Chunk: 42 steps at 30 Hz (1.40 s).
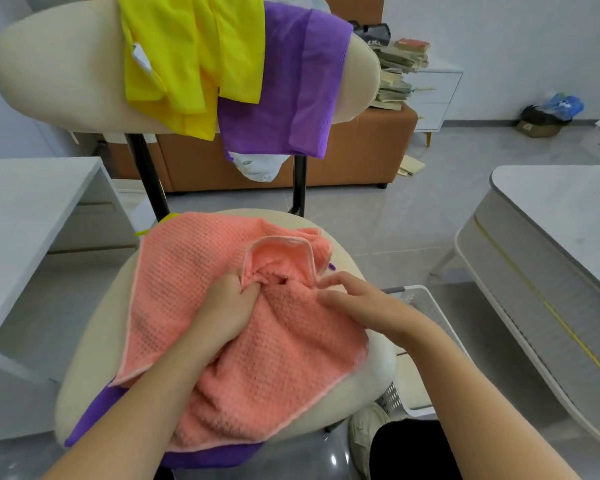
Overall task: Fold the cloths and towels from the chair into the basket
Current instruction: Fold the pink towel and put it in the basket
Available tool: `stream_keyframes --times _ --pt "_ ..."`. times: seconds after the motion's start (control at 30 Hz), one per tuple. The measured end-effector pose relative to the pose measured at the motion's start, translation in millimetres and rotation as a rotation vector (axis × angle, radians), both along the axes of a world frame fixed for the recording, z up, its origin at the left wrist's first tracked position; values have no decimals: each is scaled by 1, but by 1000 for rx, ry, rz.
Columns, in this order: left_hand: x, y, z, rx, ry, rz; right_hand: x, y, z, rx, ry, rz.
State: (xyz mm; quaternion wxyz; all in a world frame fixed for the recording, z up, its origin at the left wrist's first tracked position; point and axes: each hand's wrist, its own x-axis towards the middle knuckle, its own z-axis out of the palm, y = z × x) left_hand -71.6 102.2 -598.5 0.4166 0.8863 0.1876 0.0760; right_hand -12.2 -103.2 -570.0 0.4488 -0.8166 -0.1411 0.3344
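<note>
1. I see my left hand (227,306) clenched on a bunched fold of the peach towel (184,282), which is spread on the chair seat (378,370).
2. My right hand (361,301) rests on it, fingers straight and slightly apart.
3. The basket (421,292) sits beside the seat.
4. A yellow cloth (187,64) and a purple cloth (284,95) drape the backrest (49,64).

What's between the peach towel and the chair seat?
A purple cloth, peeking out along the seat's front and left edge from under the towel. A sliver of yellow cloth shows at the back left. This shows in the head view.
</note>
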Motion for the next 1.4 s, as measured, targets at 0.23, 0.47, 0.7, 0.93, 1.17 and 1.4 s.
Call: stream_keyframes --times 0.23,0.47,0.7,0.93,1.17,1.4 --pt "-3 -4 6 -45 -200 -22 2 4 14 674 239 23" --pt "-4 -3 12 -300 -245 -1 2 26 -3 300 -562 -53" --pt "-8 -5 14 -217 -309 -12 -1 34 3 300 -793 -63" --pt "-7 -9 14 -237 -322 5 -3 38 2 297 -615 24" --pt "-7 -7 10 -123 -299 38 2 29 0 243 -485 160" --pt "-5 -8 5 -91 -154 -57 2 30 -3 246 -537 126"
